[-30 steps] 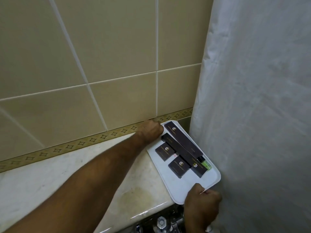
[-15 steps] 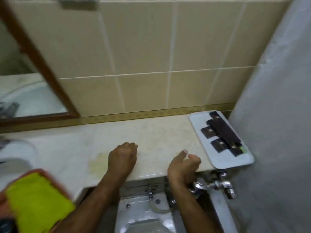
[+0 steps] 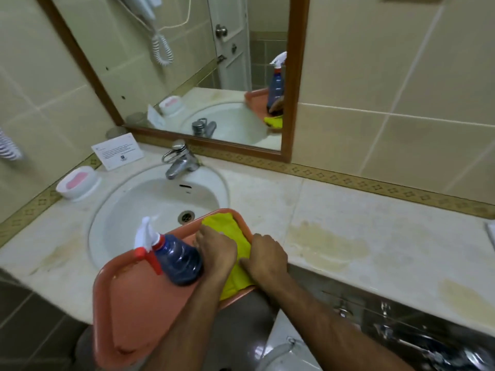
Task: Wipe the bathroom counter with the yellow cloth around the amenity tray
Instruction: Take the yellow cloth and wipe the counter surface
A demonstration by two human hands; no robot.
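Both my hands have come off the bare table and onto the cloth (image 3: pixel 235 231).

My left hand (image 3: pixel 217 253) and right hand (image 3: pixel 266 257) press curled fingers on it in the orange tray (image 3: pixel 139 311) by the sink (image 3: pixel 150 199); grip unclear. Wiping not begun; amenity tray (image 3: pixel 491 231) far right.

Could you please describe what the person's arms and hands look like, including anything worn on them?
Both forearms are bare right to the bottom edge of the picture, with no sleeve or cuff showing. The left hand and the right hand wear no gloves, and no ring, watch or wristband is visible on either. No tools or straps are attached to them.
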